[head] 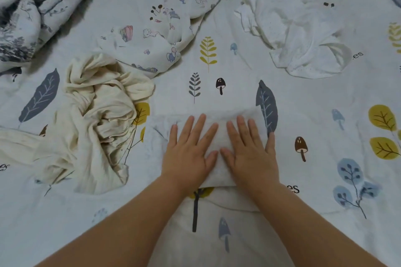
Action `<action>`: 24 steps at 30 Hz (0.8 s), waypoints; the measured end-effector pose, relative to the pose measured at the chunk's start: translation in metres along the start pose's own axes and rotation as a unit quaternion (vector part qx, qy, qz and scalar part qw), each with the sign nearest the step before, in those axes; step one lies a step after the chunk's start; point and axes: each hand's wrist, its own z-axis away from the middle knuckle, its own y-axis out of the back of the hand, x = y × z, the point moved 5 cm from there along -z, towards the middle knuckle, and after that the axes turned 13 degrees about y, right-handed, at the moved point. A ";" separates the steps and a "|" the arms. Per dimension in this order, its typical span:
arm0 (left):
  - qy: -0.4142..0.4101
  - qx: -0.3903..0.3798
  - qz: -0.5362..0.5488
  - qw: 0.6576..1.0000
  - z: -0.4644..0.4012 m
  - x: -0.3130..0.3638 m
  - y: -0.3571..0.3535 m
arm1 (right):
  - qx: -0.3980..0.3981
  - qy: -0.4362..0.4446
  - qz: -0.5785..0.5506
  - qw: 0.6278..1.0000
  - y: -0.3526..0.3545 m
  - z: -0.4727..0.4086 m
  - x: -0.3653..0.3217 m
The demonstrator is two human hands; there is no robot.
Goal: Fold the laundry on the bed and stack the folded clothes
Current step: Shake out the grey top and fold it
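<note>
Left hand (188,154) and right hand (249,154) lie flat side by side, fingers straight and spread, pressing a folded white cloth (217,125), a soft rectangular pad, on the bed sheet (303,115) near centre; neither hand grips anything. Unfolded laundry around it: a crinkled cream garment (97,123) bunched at left, a thin cartoon-print cloth (165,28) beyond it, a crumpled white speckled garment (299,34) far right, a grey floral blanket (28,13) top left. Sheet printed with leaves, mushrooms and partial lettering "es"
</note>
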 end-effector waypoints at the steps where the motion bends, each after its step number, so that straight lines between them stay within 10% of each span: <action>1: 0.004 0.004 0.004 1.000 -0.002 -0.003 -0.005 | 0.004 0.001 -0.003 1.000 -0.003 -0.002 0.003; 10: 0.076 0.033 0.085 0.993 -0.003 -0.006 0.026 | 0.047 -0.023 -0.088 0.995 0.025 -0.002 0.008; 12: 0.248 0.124 0.179 0.944 0.009 -0.030 0.049 | 0.150 -0.119 -0.193 0.962 0.040 0.010 0.021; 15: 0.439 -0.013 0.286 0.852 0.024 -0.057 0.041 | 0.153 -0.268 -0.356 0.882 0.032 0.026 0.033; 18: 0.423 -0.087 0.381 0.817 0.019 -0.059 0.033 | 0.120 -0.272 -0.433 0.851 0.029 0.028 0.032; 24: 0.382 -0.193 0.638 0.640 0.018 -0.050 0.026 | 0.094 -0.255 -0.548 0.791 0.035 0.036 0.027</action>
